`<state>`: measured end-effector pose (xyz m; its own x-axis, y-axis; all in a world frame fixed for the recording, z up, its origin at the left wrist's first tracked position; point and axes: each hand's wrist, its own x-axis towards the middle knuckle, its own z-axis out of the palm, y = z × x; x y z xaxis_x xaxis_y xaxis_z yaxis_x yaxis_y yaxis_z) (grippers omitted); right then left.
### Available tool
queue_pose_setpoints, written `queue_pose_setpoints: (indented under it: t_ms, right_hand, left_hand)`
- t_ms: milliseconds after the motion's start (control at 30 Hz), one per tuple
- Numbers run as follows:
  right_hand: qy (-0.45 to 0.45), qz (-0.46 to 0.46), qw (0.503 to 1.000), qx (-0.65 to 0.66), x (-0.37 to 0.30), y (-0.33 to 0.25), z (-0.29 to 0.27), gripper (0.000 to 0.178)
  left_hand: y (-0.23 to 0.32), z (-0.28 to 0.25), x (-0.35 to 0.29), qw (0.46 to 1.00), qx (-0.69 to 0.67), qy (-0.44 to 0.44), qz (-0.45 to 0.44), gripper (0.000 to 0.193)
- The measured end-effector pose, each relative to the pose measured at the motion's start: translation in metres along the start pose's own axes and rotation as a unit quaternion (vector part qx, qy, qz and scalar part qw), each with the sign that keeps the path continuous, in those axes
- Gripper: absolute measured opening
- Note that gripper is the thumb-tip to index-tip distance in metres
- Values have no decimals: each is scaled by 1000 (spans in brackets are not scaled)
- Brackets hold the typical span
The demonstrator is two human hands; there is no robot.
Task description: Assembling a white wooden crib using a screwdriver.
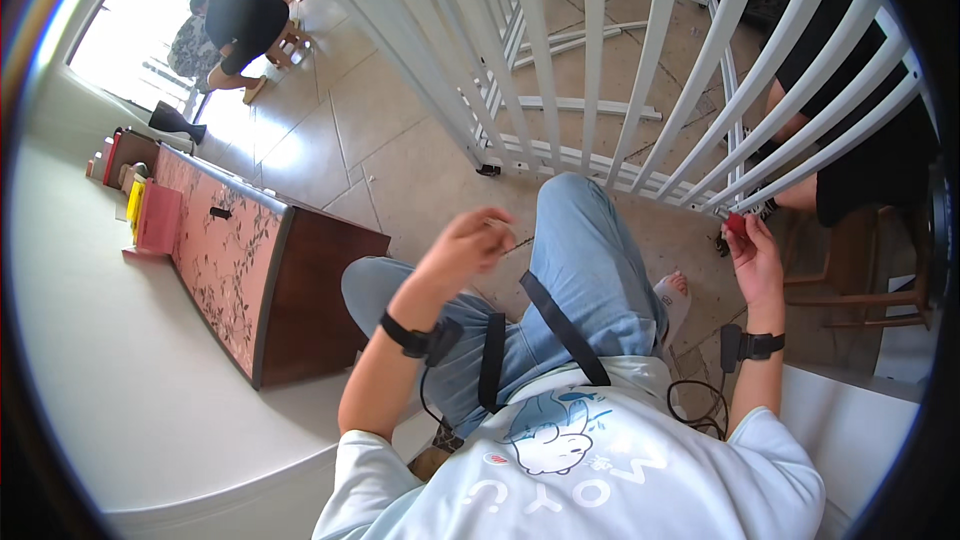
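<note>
My right hand (pixel 757 265) pinches a small red piece (pixel 737 225) between thumb and fingers, close to the lower right corner of a white slatted frame (pixel 594 50). Whether the red piece touches the frame cannot be told. Over my left thigh, my left hand (pixel 468 248) is raised, its fingers curled and slightly blurred. Something small and pale may sit at its fingertips, too indistinct to name. The frame stands upright just beyond my knees, its slats fanning across the upper right. A black caster (pixel 488 170) shows at its lower left corner.
Loose white bars (pixel 590 106) lie on the tiled floor behind the slats. A dark-sided cabinet (pixel 320 285) with a patterned pink top stands at left, holding a pink box (pixel 158 218). At right, another person (pixel 880 155) sits near a wooden stool (pixel 850 298). More people (pixel 245 20) sit at back left.
</note>
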<state>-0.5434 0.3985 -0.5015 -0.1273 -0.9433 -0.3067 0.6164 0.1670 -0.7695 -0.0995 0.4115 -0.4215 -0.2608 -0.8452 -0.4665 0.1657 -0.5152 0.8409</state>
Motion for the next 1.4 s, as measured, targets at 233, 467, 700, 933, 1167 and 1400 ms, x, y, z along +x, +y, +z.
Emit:
queue_pose_setpoints:
  t_ms: [233, 467, 700, 933, 1167, 1400]
  right_hand:
    - [-62, 39, 997, 39, -20, -4, 37, 18]
    - [-45, -84, 995, 23, -35, -23, 53, 24]
    - [-15, -82, 993, -86, -52, -41, 28, 25]
    - [10, -180, 965, -190, -2, 13, 93, 18]
    - [-84, -373, 799, -465, 44, 77, 210, 17]
    - [-378, -109, 730, -559, 129, 172, 275, 22]
  left_hand:
    - [18, -85, -9, 977, -158, 122, 71, 12]
    - [29, -112, 32, 963, -203, 173, 41, 15]
    - [38, -158, 65, 942, -243, 229, 35, 21]
    - [-38, -218, 134, 913, -188, 361, -34, 21]
    - [-144, -198, 202, 912, 74, 401, -46, 29]
    - [-131, -156, 244, 959, -11, 281, 25, 27]
